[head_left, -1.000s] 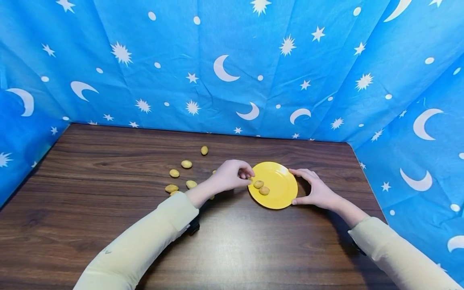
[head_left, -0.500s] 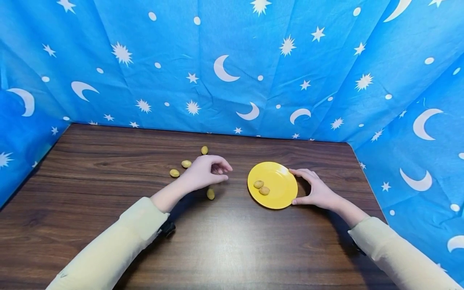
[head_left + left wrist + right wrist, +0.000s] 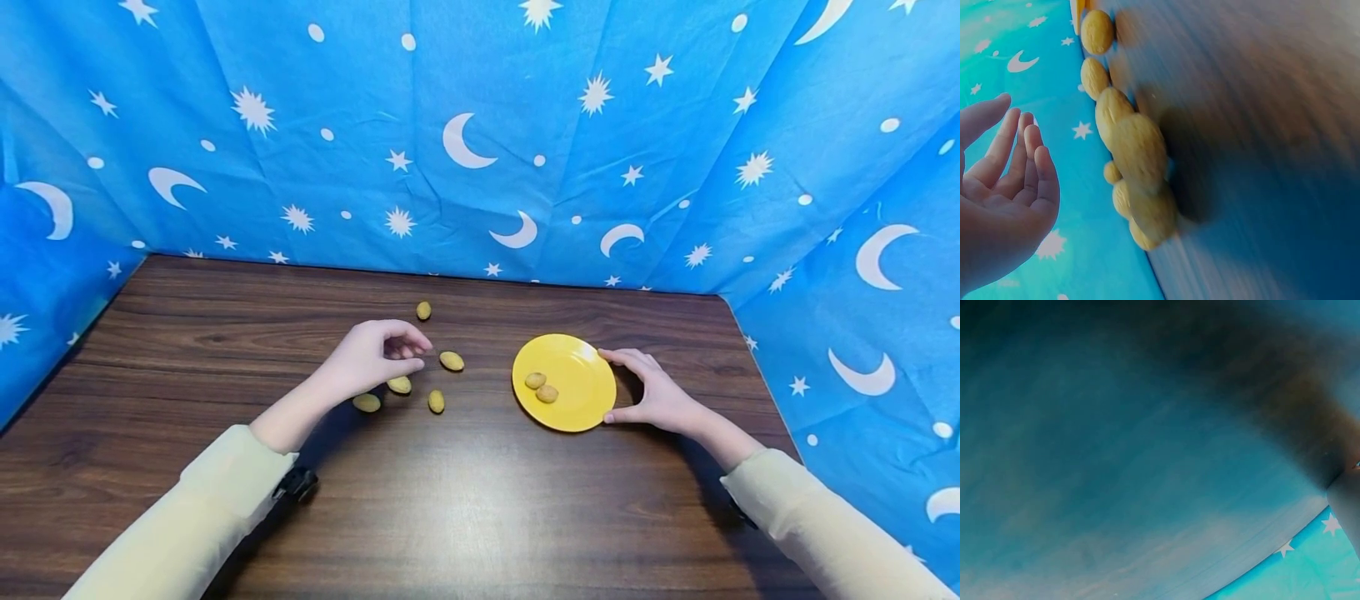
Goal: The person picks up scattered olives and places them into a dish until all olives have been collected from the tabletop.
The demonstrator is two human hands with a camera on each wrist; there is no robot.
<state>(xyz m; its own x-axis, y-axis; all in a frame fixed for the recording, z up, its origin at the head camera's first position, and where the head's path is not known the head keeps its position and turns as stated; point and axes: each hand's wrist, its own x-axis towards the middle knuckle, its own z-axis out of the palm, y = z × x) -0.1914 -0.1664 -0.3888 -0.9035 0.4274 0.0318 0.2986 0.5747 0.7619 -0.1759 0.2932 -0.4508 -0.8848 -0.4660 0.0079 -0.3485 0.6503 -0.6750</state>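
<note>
My left hand (image 3: 371,354) hovers over the table's left-middle with fingers loosely bent and nothing in them. Around it lie several yellow-brown oval nuts with wrinkled shells: one nut (image 3: 452,361) just right of the fingertips, another nut (image 3: 423,310) farther back, a third nut (image 3: 399,385) partly under the hand. In the left wrist view the palm (image 3: 1010,194) faces up beside a row of nuts (image 3: 1138,153). My right hand (image 3: 654,396) holds the rim of a yellow plate (image 3: 577,412), fingers on the far side, thumb on the near side. On the plate sit two nuts (image 3: 547,393).
The dark wood-grain table (image 3: 480,500) is bounded at the back and sides by a blue cloth (image 3: 375,100) with white moons and stars. A black strap device (image 3: 297,483) is on the left wrist. The right wrist view shows mostly blurred tabletop.
My left hand has moved left from the plate's edge to above the loose nuts, uncovering some nuts and hiding others. The right hand and the plate have stayed put.
</note>
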